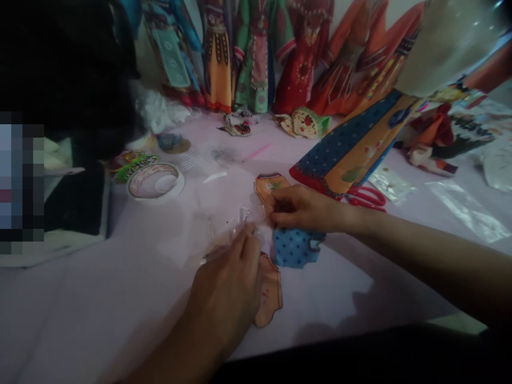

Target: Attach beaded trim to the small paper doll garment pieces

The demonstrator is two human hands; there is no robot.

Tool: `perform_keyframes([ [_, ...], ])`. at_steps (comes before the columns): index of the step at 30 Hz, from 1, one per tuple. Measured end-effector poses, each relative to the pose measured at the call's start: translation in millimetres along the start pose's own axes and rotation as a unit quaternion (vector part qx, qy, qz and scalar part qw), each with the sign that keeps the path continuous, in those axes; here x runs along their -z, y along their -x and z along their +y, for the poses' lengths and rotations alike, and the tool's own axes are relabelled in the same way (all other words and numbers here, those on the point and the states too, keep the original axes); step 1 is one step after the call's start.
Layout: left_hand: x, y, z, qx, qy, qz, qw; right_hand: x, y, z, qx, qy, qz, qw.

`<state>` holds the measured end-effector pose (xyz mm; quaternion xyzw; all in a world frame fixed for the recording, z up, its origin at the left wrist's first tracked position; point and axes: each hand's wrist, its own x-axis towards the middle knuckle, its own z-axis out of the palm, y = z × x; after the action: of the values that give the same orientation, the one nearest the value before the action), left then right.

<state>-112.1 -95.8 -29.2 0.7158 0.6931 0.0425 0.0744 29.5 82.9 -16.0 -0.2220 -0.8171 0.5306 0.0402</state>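
My left hand is closed in a pinch on a small clear plastic bag, with tiny dark specks showing near its top. Close to it, my right hand is closed too, its fingertips at the bag's right side; what they grip is hidden. An orange patterned cutout lies partly behind the right fingers. Below that hand is a blue dotted cutout with a notched edge. Another orange cutout lies on the table, partly covered by my left hand.
A white tape roll stands left on the pink tabletop. Red-handled scissors lie beside a blue and orange doll garment. Several costumed figures line the back. A clear packet lies at right.
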Motion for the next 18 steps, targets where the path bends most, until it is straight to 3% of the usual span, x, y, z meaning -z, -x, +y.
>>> perform_keyframes([
  [4, 1.2, -1.4, -0.3, 0.008, -0.009, -0.02, 1.0, 4.0, 2.0, -11.7, 0.019, 0.161, 0.013, 0.987],
  [9, 4.6, -0.5, 0.7, 0.017, -0.005, -0.043, 0.999, 3.3, 1.6, -23.2, 0.02, 0.28, -0.004, 0.96],
  [18, 5.1, 0.0, 1.3, 0.009, 0.001, -0.012, 1.0, -1.9, -2.3, -21.5, 0.061, 0.296, -0.025, 0.953],
])
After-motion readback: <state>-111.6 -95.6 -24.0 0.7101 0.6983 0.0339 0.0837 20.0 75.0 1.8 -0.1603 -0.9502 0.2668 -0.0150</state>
